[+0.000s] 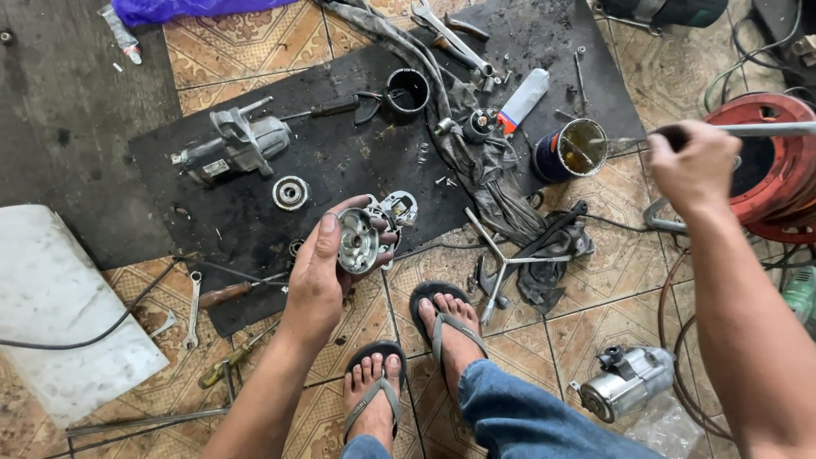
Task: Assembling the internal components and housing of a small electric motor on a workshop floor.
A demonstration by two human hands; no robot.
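My left hand (325, 270) is shut on a round silver metal housing (358, 241), its open face turned up, held above the edge of a black rubber mat (255, 229). Off to the right, my right hand (695, 166) grips a thin brush-like tool (765, 129) by its handle, its tip reaching toward a blue can (569, 150) of dark liquid. A grey motor body (236, 144) lies on the mat at the left, with a small round bearing part (291, 193) beside it. My two feet in sandals (442, 319) rest on the tiled floor.
Wrenches (450, 36), a screwdriver (238, 293), a cross wrench (501, 259), dirty rags (489, 183) and small screws lie scattered. A red cable reel (778, 170) stands at right. A second silver motor (627, 382) sits at lower right, a white slab (59, 314) at left.
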